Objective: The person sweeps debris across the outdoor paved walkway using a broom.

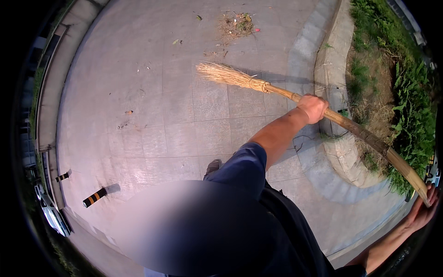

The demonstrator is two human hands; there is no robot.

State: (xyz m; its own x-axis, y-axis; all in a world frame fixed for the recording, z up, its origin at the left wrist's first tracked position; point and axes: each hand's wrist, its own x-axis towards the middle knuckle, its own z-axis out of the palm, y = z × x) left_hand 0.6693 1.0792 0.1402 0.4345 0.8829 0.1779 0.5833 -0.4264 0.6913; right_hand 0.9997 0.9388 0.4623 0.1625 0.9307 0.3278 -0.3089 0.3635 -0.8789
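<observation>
Straw broom is being held out across the stone curb, with its handle being angled over that edge and its bristles being pointed out above the paving, left of the curb! Mid-handle, just beside the curb in view, the shaft is being gripped by the left hand, its fingers being clamped together around it. Over to the right of the curb, the far end is being grasped by the right hand, fingers being wrapped on it too. Left of the curb, a patch of litter is being lit brightly on the ground. Much farther left of the curb, a black-and-orange post is being sunlit, while right of the curb green plants are being bathed in light.
</observation>
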